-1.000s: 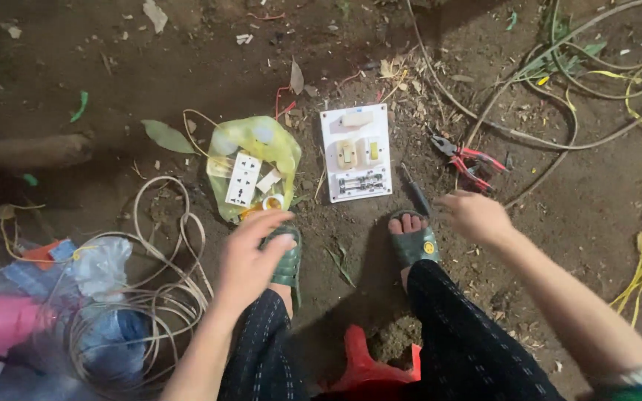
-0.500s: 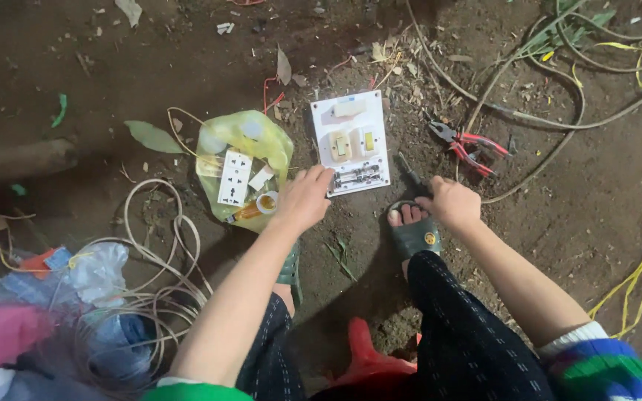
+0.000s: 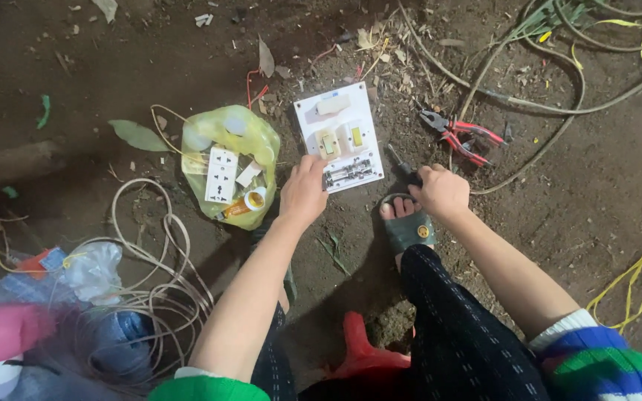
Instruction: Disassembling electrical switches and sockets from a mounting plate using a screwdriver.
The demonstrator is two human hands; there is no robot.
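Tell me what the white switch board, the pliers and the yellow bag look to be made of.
White switch board: apparently hard plastic, smooth and matte, with moulded rocker switches; the left hand touches its lower edge.
Pliers: dark metal jaws, handles in glossy red sleeves, probably rubber or plastic.
Yellow bag: thin plastic film, translucent and crinkled, showing parts inside.
The right hand grips a dark-handled tool, material unclear.

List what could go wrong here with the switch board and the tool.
The white switch board lies loose on uneven dirt, steadied only by the left hand, so it may shift. The screwdriver in the right hand could slip toward those fingers or the sandalled toes beside it.
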